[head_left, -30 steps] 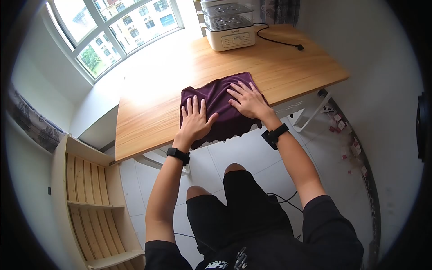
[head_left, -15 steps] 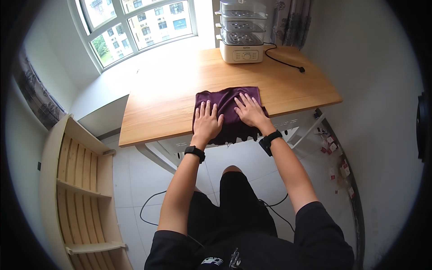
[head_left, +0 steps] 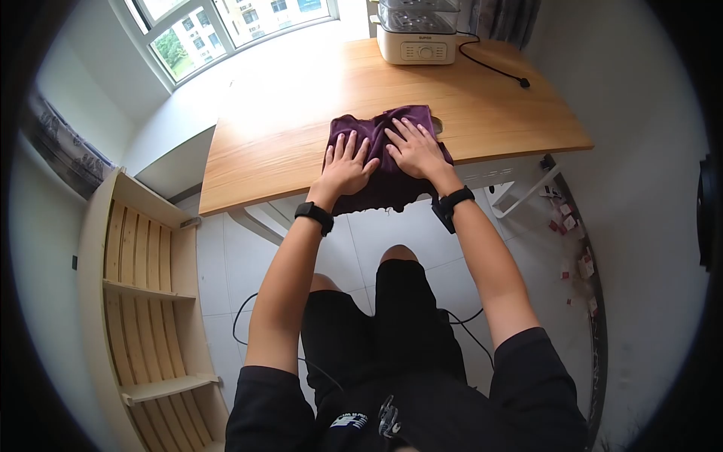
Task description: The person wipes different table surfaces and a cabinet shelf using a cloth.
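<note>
A dark purple cloth lies rumpled at the table's front edge, its ragged lower edge hanging over the side. My left hand presses flat on the cloth's left part, fingers stretched out. On the right part rests my right hand, palm down with the fingers spread. Folds run through the fabric between the two hands. Beside the cloth's right edge a small brownish-grey shape shows; I cannot tell what it is. Each wrist wears a black band.
A white food steamer with stacked clear tiers stands at the back of the wooden table, its plug lying to the right. A wooden shelf unit is at the left. Small red-and-white boxes lie along the right wall.
The view has tipped downward, so the table appears higher. The cloth is more bunched between my hands, and the brownish-grey shape now shows at its right edge. Both hands stay on it.
</note>
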Tool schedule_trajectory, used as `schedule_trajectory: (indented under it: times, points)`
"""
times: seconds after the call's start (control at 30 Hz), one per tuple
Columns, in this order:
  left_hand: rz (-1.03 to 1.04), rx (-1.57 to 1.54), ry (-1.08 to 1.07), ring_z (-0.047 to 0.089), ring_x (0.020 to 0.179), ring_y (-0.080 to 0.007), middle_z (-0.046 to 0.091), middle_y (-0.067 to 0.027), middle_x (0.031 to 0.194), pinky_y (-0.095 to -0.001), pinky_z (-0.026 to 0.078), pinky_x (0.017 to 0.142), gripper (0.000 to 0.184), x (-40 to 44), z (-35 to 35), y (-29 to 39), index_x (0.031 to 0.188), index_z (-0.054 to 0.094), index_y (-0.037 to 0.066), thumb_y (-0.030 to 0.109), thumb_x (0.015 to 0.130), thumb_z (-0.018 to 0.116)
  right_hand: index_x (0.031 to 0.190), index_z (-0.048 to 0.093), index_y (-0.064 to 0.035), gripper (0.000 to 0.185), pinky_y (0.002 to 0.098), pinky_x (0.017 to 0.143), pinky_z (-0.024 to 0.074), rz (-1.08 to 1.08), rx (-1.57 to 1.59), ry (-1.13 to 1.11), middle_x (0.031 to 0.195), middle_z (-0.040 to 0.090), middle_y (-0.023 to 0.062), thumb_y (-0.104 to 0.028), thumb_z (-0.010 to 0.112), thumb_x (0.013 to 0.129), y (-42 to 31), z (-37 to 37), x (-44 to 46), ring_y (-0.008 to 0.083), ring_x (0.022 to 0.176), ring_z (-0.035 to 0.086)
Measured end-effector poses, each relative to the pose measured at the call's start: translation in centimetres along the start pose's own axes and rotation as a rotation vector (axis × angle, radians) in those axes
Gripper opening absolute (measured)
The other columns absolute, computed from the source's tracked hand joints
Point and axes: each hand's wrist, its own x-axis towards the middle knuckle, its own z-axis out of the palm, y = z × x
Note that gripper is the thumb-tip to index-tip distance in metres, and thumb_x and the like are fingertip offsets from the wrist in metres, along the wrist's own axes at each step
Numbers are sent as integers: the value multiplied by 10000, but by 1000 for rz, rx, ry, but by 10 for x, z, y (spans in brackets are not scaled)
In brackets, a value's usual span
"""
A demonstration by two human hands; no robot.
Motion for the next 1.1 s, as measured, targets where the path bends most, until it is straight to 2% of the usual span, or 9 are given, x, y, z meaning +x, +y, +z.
schedule_trajectory:
  times: [0.13, 0.27, 0.43, 0.57, 0.63, 0.8, 0.97, 1.0, 1.1]
  points:
    - [-57, -6, -135, -15, 1519, -347, 10, -116, 1655, -515, 59, 1209, 749, 31, -6, -3, 1584, 148, 197, 641, 990, 250, 1488, 418, -178, 542, 433, 1221, 148, 6, -5, -44, 1607, 262, 83, -425, 350, 1011, 9, 4, 18, 241, 1491, 207]
    - [-103, 36, -285, -34, 1512, -383, -3, -129, 1653, -527, 56, 1204, 858, 59, -17, -7, 1585, 132, 203, 733, 931, 296, 1481, 427, -179, 539, 432, 1223, 146, 31, 28, -27, 1606, 264, 82, -422, 357, 1005, 9, 5, 25, 239, 1490, 210]
    - [-101, 29, -346, -76, 1509, -381, -67, -149, 1646, -517, 26, 1207, 956, 84, -28, -12, 1592, 69, 207, 785, 879, 336, 1355, 563, -98, 468, 436, 1194, 253, 69, 144, 187, 1503, 437, 130, -331, 501, 954, 6, 5, 23, 288, 1428, 346]
    - [-74, 36, -313, -66, 1509, -385, -66, -154, 1645, -512, 27, 1209, 957, 96, -30, -16, 1591, 77, 183, 783, 886, 317, 1288, 595, -40, 413, 441, 1155, 322, 64, 111, 301, 1420, 519, 173, -253, 522, 942, 8, 15, 20, 323, 1358, 444]
    - [-54, 83, -216, -16, 1509, -399, -3, -167, 1645, -542, 61, 1202, 894, 90, -23, -15, 1588, 101, 167, 748, 927, 258, 1296, 588, -41, 400, 435, 1142, 340, 68, 87, 303, 1408, 528, 183, -235, 507, 956, 6, 14, 16, 330, 1348, 454]
    - [115, 138, 262, 212, 1441, -500, 249, -277, 1565, -649, 248, 1111, 779, 73, 8, -22, 1503, 357, 55, 621, 968, 361, 1324, 573, -57, 418, 433, 1135, 348, 90, 24, 227, 1421, 517, 171, -257, 532, 959, -7, -1, 17, 320, 1358, 445]
    - [63, 223, 112, 178, 1460, -468, 194, -242, 1596, -640, 274, 1103, 660, 48, -5, -3, 1535, 315, 114, 492, 1000, 391, 1320, 579, -51, 414, 462, 1133, 346, 116, 81, 146, 1441, 497, 167, -204, 564, 935, -18, -13, 24, 342, 1370, 428]
    - [41, 275, 3, 134, 1472, -472, 123, -225, 1621, -631, 255, 1120, 654, 43, -13, 3, 1561, 266, 170, 507, 1010, 366, 1316, 582, -51, 412, 467, 1132, 347, 112, 81, 144, 1443, 495, 167, -196, 568, 931, -17, -18, 26, 345, 1371, 427]
    - [86, 204, 5, 157, 1464, -473, 172, -244, 1601, -645, 278, 1096, 658, 30, -22, 6, 1527, 340, 119, 473, 979, 430, 1282, 596, -15, 403, 477, 1123, 358, 75, 102, 154, 1424, 510, 179, -151, 582, 904, -14, -23, 27, 349, 1361, 440]
